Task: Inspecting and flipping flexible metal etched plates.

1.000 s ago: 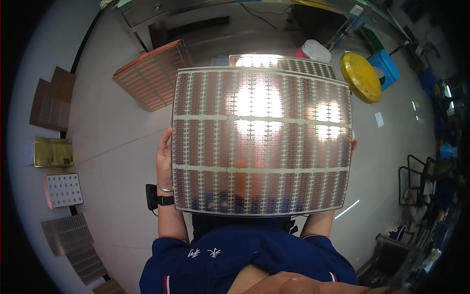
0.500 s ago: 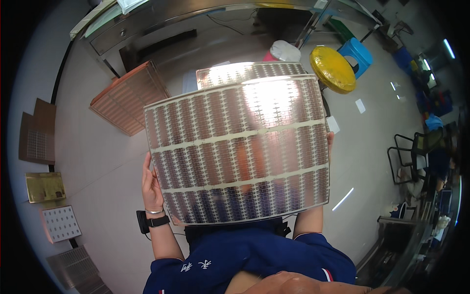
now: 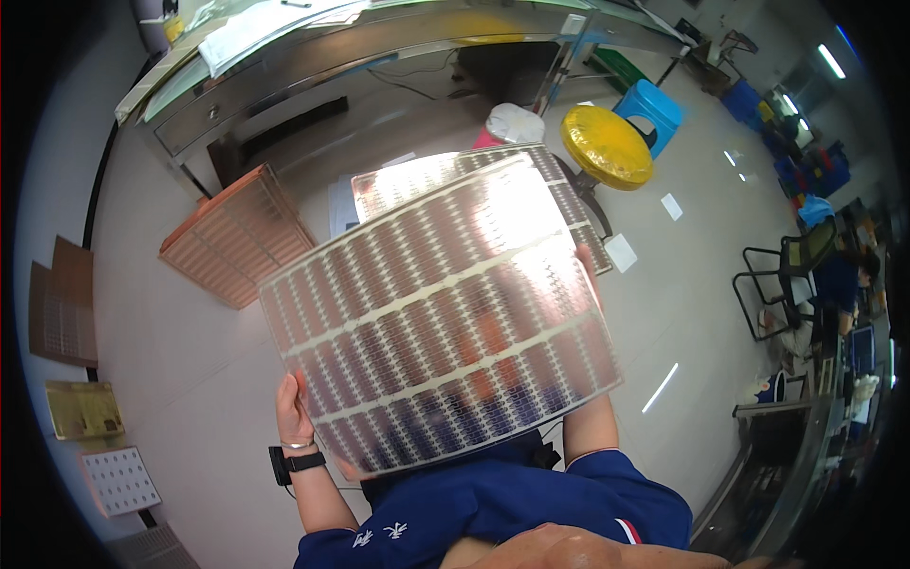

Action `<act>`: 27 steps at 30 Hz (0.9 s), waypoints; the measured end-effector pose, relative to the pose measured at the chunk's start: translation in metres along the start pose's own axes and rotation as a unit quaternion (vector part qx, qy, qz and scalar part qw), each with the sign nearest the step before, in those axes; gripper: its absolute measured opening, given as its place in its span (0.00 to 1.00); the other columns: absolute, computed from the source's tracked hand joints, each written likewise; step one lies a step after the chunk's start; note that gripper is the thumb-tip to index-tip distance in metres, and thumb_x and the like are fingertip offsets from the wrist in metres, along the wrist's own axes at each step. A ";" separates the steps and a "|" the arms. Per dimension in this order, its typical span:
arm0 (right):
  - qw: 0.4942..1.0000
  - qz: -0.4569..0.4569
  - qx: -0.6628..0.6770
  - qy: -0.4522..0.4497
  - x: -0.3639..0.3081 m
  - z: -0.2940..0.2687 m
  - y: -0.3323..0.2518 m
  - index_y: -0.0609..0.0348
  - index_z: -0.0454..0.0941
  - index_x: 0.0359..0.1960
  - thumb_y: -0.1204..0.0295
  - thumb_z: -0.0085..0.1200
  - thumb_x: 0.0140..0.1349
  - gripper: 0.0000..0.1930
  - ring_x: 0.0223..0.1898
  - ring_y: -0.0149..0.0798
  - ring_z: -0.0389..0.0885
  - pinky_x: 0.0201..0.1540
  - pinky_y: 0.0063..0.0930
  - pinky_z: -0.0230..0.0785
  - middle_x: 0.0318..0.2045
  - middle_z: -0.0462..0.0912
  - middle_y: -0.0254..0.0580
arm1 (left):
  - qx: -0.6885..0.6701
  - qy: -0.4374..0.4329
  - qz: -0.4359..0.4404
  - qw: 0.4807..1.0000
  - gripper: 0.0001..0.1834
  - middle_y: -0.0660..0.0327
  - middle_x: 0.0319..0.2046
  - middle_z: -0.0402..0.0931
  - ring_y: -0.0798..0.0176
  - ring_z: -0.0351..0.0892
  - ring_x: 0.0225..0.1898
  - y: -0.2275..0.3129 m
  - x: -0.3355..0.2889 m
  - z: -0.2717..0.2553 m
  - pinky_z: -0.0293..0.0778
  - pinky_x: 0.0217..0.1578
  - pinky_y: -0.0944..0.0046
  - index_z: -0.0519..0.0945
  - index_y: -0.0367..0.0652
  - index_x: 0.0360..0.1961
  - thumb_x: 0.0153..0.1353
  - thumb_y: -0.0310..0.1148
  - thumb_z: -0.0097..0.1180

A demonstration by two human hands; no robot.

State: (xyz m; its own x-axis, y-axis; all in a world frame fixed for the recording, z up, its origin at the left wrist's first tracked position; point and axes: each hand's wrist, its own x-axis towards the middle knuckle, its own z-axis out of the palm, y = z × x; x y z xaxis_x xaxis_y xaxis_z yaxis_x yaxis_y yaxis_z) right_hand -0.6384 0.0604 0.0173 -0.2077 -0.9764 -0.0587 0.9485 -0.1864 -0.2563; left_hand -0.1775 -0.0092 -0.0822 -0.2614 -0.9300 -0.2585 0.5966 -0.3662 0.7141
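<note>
A large, shiny, copper-coloured circuit board panel (image 3: pixel 427 332) with pale lines and rows of small repeated patterns is held up in front of me, tilted, its right side higher. My left hand (image 3: pixel 292 408) grips its left edge near the lower corner; part of the fingers is hidden behind it. On the right edge, the fingers of my right hand (image 3: pixel 590 270) show a little, the rest being covered by the panel. Bright glare lies on its upper right. Beyond it stands a similar panel (image 3: pixel 403 183), partly covered by the held one.
A stack of orange-copper panels (image 3: pixel 232 237) is at the left on the floor. Farther off are a yellow round stool (image 3: pixel 607 147), a blue stool (image 3: pixel 654 109) and a metal-edged table (image 3: pixel 313 71). More boards (image 3: pixel 85 410) lean along the left wall; a black chair (image 3: pixel 787 275) stands right.
The held panel has turned counter-clockwise, its left side dropping lower. My left hand has gone down with it. The view has shifted slightly, showing more of the table.
</note>
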 end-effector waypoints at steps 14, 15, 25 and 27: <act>0.957 0.104 -0.272 0.002 0.001 0.003 0.105 0.60 0.54 0.62 0.68 0.42 0.64 0.25 0.51 0.43 0.72 0.52 0.37 0.69 0.53 0.69 0.55 | -0.181 0.092 0.040 0.978 0.23 0.56 0.52 0.69 0.56 0.68 0.52 -0.019 -0.049 -0.031 0.63 0.54 0.54 0.69 0.41 0.52 0.63 0.47 0.44; 0.942 0.158 -0.294 -0.016 -0.001 0.011 0.103 0.60 0.51 0.63 0.69 0.41 0.65 0.26 0.51 0.44 0.73 0.51 0.36 0.70 0.54 0.68 0.57 | -0.187 0.102 0.041 0.976 0.23 0.57 0.51 0.70 0.57 0.68 0.52 -0.026 -0.049 -0.042 0.62 0.54 0.53 0.69 0.41 0.51 0.63 0.47 0.44; 0.927 0.144 -0.343 0.038 -0.010 0.000 0.103 0.63 0.55 0.61 0.71 0.39 0.65 0.22 0.47 0.42 0.76 0.44 0.30 0.75 0.49 0.71 0.58 | -0.215 0.302 0.145 0.917 0.09 0.65 0.35 0.74 0.65 0.72 0.41 -0.040 -0.047 -0.043 0.67 0.48 0.63 0.71 0.45 0.37 0.63 0.39 0.47; 0.928 0.135 -0.342 0.063 -0.013 0.001 0.106 0.63 0.56 0.60 0.72 0.39 0.65 0.22 0.45 0.40 0.77 0.42 0.28 0.76 0.49 0.72 0.58 | -0.233 0.318 0.164 0.904 0.06 0.65 0.32 0.73 0.66 0.73 0.37 -0.054 -0.047 -0.069 0.70 0.45 0.61 0.71 0.46 0.36 0.63 0.35 0.47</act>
State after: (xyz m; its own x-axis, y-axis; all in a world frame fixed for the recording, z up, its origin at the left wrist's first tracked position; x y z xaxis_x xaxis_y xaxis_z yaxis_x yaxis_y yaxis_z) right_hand -0.5353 0.0531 -0.0083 -0.0512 -0.9488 -0.3117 0.6060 0.2186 -0.7649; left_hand -0.1449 0.0523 -0.1532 0.3888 -0.7667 -0.5109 0.8567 0.0969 0.5065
